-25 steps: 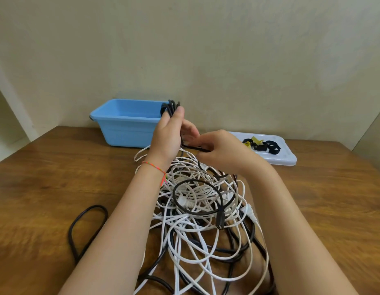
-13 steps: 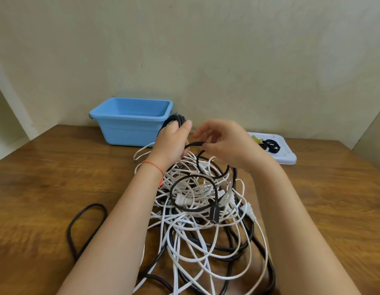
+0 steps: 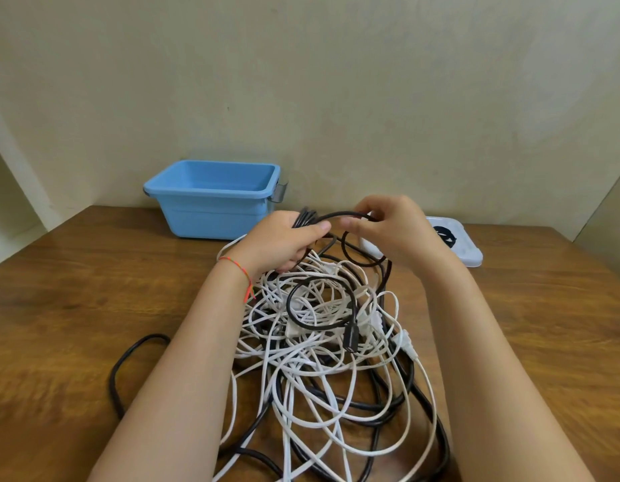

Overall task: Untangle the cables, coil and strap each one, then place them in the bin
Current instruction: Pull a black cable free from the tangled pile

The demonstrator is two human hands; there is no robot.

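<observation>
While the coil [image 3: 303, 217] is gripped by the left hand [image 3: 287, 243], another loop is being laid.
The black cable [image 3: 346, 214], pinched by the right hand [image 3: 388, 231], has been raised since a second ago; coiling is unfinished.

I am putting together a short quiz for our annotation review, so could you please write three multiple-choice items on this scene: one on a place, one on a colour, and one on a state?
1. Where does the bin stand?
A. At the far edge of the table by the wall
B. On the floor
C. On the person's lap

2. What colours are the cables in the tangled pile?
A. Red and green
B. White and black
C. All yellow

3. What is the left hand doing?
A. Lying flat on the table
B. Gripping a bundle of black cable
C. Reaching into the bin

Answers:
1 A, the blue bin sits on the table close to the wall.
2 B, only white and black strands show.
3 B, its fingers curl round black loops, while the right hand pinches the same cable.
</observation>
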